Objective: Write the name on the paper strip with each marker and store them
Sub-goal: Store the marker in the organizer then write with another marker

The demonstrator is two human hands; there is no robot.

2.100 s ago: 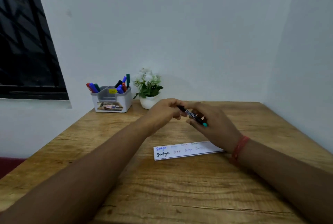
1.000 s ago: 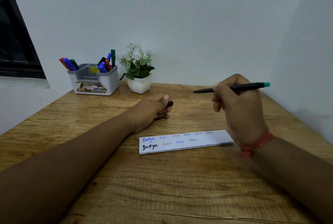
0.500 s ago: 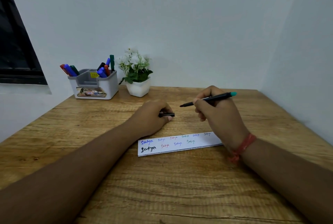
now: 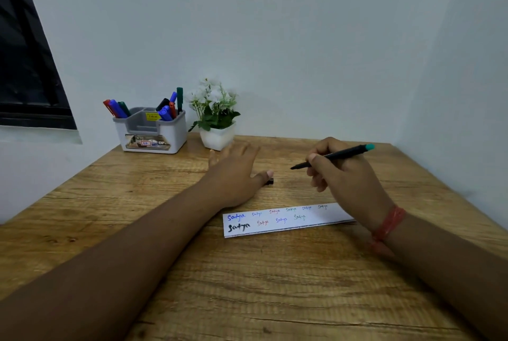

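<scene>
A dark window (image 4: 24, 66) fills the far left of the room, set in a pale wall. Right of it, at the back of the wooden table (image 4: 247, 285), stands a grey-and-white organiser (image 4: 152, 132) with capped markers (image 4: 167, 110) sticking up from its side compartments, and just right of the organiser sits a white pot of white flowers (image 4: 215, 121). In front of that pot the left hand (image 4: 233, 176) lies released, fingers spread flat over the table, with a small black cap (image 4: 270, 182) on the wood beside its thumb. Nearer than the hand lies the paper strip (image 4: 286, 221), its long axis running left to right and rising slightly to the right, with one name written many times in blue, black, red and green. Above the strip's right end the right hand (image 4: 349, 178) grips a thin black marker (image 4: 332, 157), uncapped, its axis tilted: the tip points left and down, clear of the paper, and the teal end points up to the right. A red thread (image 4: 389, 224) circles that wrist.
</scene>
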